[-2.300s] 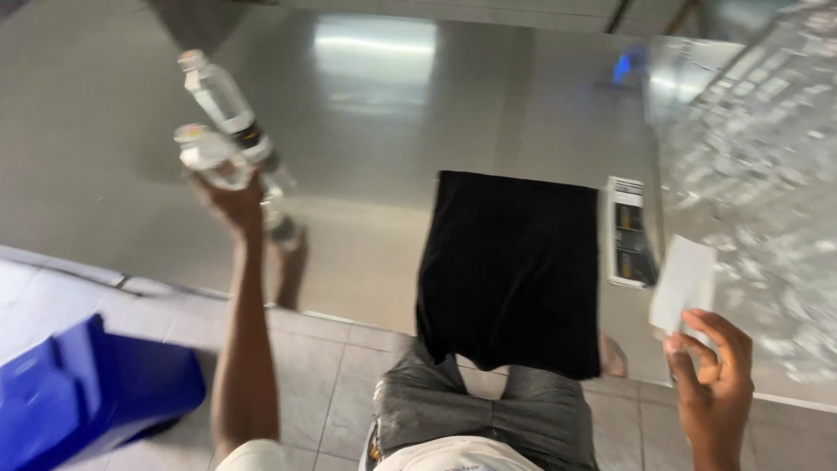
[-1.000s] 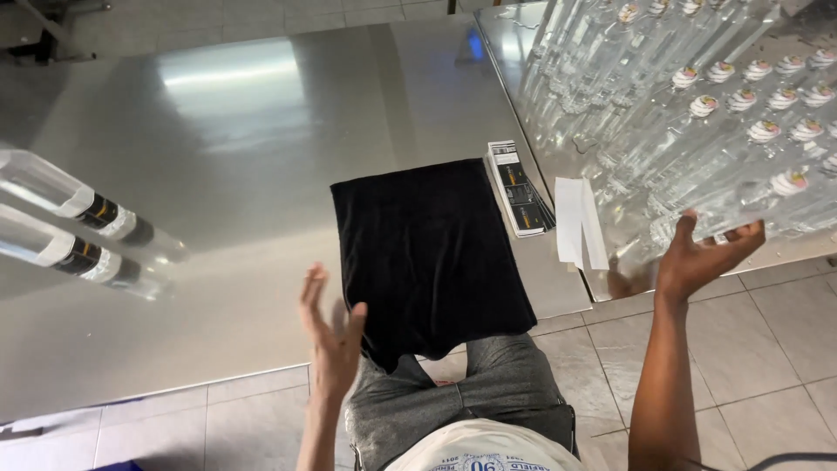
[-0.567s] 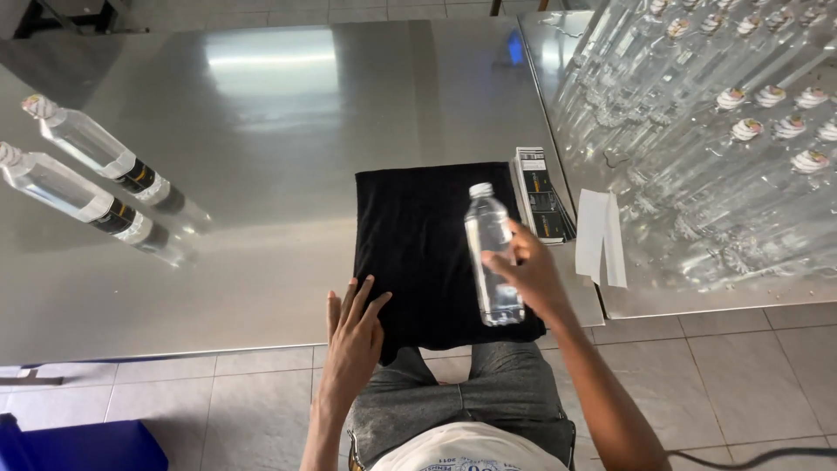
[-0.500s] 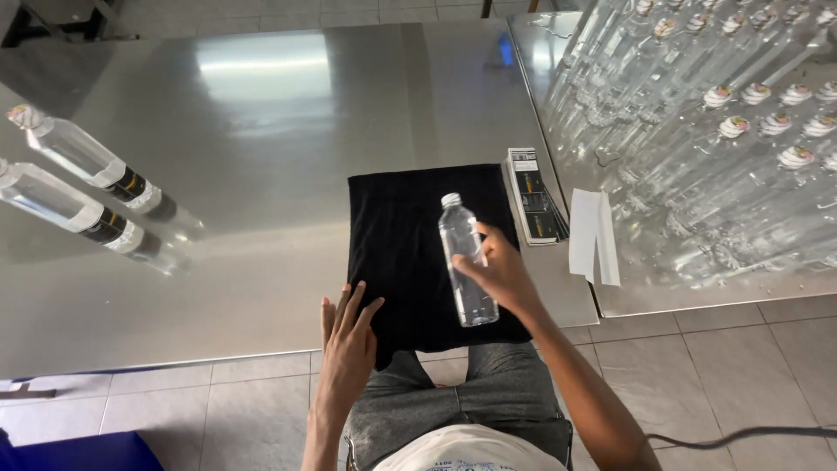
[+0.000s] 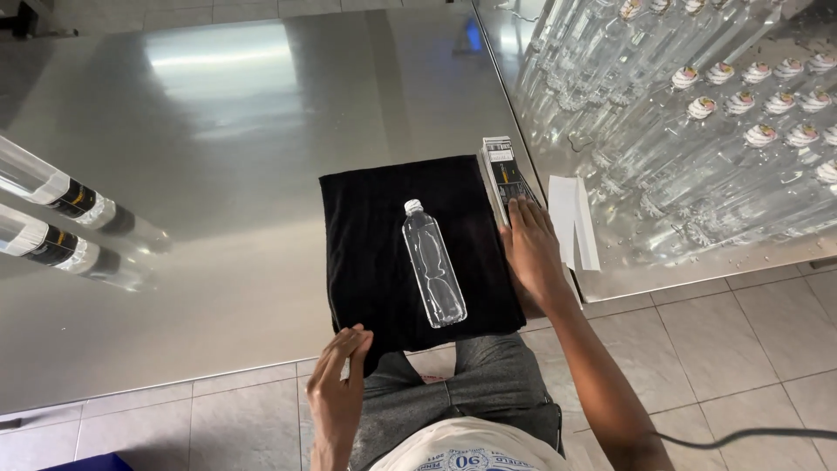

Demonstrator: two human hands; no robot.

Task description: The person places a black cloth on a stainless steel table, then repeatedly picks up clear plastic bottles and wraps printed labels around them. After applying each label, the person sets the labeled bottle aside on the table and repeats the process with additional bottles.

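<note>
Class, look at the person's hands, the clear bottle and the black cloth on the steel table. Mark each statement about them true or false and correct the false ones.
1. The unlabelled bottle lies on the black cloth. True.
2. The right hand grips that bottle. False: it rests on the stack of labels.
3. The left hand is at the cloth's near edge. True.
4. The two labelled bottles stand on the cloth. False: they stand far left on the steel table.

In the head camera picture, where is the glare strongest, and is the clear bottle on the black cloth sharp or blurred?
Head view: the strongest glare is a bright patch on the steel table at upper left; the clear bottle on the black cloth looks sharp, with small highlights; the two labelled bottles at the left edge appear stretched by the lens.
</note>
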